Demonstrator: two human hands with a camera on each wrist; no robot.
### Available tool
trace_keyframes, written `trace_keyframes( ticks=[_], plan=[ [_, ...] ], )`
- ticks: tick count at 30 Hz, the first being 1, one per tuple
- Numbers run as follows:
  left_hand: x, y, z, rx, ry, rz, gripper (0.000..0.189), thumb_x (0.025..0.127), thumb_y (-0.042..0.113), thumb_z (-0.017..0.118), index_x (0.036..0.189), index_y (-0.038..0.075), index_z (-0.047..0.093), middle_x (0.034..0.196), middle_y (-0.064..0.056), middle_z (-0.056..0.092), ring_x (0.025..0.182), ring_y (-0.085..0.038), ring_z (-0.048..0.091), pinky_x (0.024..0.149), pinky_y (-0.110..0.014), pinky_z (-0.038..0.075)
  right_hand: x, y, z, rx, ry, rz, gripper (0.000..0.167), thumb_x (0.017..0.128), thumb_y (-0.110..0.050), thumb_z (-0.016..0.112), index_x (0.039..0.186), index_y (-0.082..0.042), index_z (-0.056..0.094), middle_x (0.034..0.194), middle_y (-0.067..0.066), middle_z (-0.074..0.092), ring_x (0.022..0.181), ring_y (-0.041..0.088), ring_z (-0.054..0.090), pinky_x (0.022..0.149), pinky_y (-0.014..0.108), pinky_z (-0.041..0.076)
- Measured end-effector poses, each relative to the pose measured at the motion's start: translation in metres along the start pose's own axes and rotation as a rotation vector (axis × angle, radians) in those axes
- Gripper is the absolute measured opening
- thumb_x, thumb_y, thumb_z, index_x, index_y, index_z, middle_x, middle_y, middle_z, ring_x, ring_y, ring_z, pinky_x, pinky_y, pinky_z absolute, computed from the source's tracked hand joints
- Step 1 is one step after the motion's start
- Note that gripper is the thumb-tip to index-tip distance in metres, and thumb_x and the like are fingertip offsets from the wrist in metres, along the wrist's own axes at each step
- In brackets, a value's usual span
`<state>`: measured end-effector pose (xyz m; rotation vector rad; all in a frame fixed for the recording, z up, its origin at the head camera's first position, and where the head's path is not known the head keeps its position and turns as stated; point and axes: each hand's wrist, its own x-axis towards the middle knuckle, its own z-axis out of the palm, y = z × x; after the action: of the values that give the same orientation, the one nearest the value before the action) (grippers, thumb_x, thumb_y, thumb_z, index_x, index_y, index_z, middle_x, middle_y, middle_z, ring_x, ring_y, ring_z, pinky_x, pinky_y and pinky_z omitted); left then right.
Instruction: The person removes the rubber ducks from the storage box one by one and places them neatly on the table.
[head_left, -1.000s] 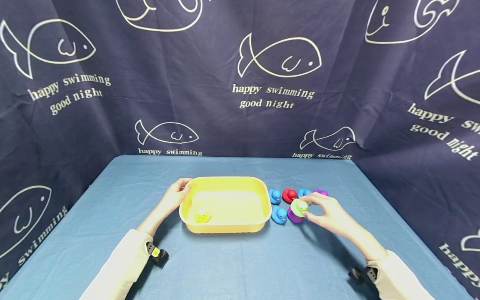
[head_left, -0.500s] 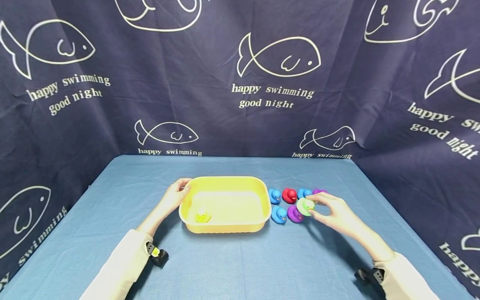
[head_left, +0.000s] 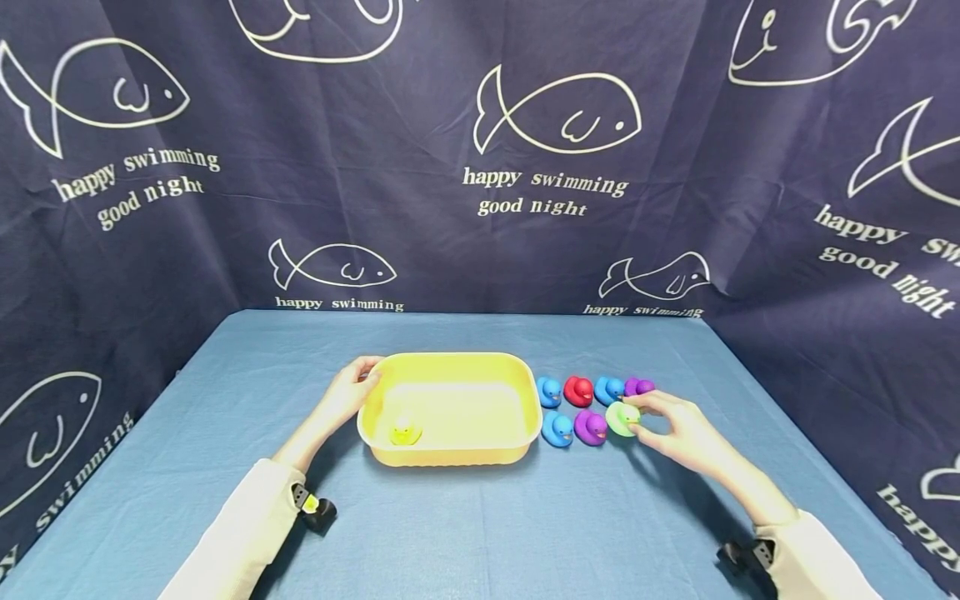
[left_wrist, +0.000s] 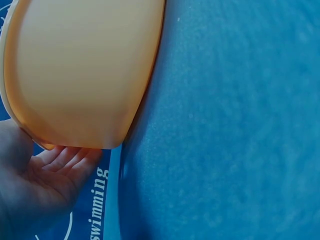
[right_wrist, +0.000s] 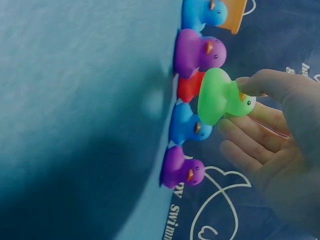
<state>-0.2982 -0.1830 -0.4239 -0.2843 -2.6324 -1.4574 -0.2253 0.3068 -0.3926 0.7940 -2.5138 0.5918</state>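
My right hand (head_left: 678, 425) pinches a light green rubber duck (head_left: 621, 419) between thumb and fingers, at the right end of the front row of ducks. In the right wrist view, the green duck (right_wrist: 215, 97) overlaps a red duck (right_wrist: 190, 86) behind it. Just left of it in the head view is a purple duck (head_left: 591, 427), then a blue duck (head_left: 558, 429). On the other side, my left hand (head_left: 352, 390) grips the left end of a yellow plastic tub (head_left: 453, 457), thumb over the rim and fingers against the outside. Inside the tub sits a yellow duck (head_left: 405, 432).
Behind the front row stand a blue duck (head_left: 550, 392), a red one, another blue one (head_left: 609, 389) and a purple one (head_left: 640, 386), right of the tub. A blue cloth (head_left: 450, 533) covers the table. Dark fish-print curtains (head_left: 420, 167) hang around it.
My right hand has carried the green duck rightward and slightly down, from over the front purple duck to a spot beside it. My left hand and the tub have stayed still.
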Motion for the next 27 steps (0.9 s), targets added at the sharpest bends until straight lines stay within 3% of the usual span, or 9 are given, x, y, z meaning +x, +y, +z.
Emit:
trace_keyframes(
  ticks=[8,14,22,27],
  plan=[
    [0.0,0.001,0.0,-0.006,-0.003,-0.002,0.033,0.095,0.011,0.049,0.124,-0.005,0.052,0.118,-0.025,0.058,0.108,-0.035,0.057,0.091,-0.044,0.047,-0.005,0.006,0.005,0.021,-0.006,-0.001,0.036,0.069,-0.002,0.078,0.103,-0.005,0.068,0.097,0.003,0.068,0.081,0.016,0.065,0.077,0.009,0.043],
    [0.0,0.003,0.0,-0.013,-0.007,-0.002,0.034,0.095,0.011,0.049,0.124,-0.006,0.052,0.119,-0.026,0.058,0.107,-0.036,0.057,0.09,-0.045,0.048,-0.008,0.01,0.008,0.021,-0.027,0.02,0.034,0.07,-0.002,0.077,0.102,-0.004,0.068,0.098,0.005,0.068,0.082,0.017,0.066,0.075,0.019,0.05],
    [0.0,0.001,-0.001,-0.004,-0.009,-0.009,0.033,0.096,0.011,0.049,0.125,-0.005,0.052,0.12,-0.025,0.058,0.108,-0.035,0.057,0.091,-0.044,0.048,-0.01,0.013,0.009,0.041,-0.04,0.017,0.033,0.07,-0.001,0.077,0.102,-0.005,0.068,0.097,0.004,0.068,0.081,0.013,0.065,0.077,0.01,0.046],
    [0.001,0.001,-0.001,-0.008,-0.013,-0.014,0.033,0.096,0.011,0.049,0.125,-0.004,0.052,0.121,-0.025,0.057,0.11,-0.035,0.057,0.091,-0.044,0.048,-0.01,0.012,0.009,0.044,-0.053,0.029,0.033,0.071,-0.003,0.078,0.103,-0.005,0.068,0.098,0.003,0.069,0.083,0.015,0.066,0.076,0.019,0.051]
  ],
)
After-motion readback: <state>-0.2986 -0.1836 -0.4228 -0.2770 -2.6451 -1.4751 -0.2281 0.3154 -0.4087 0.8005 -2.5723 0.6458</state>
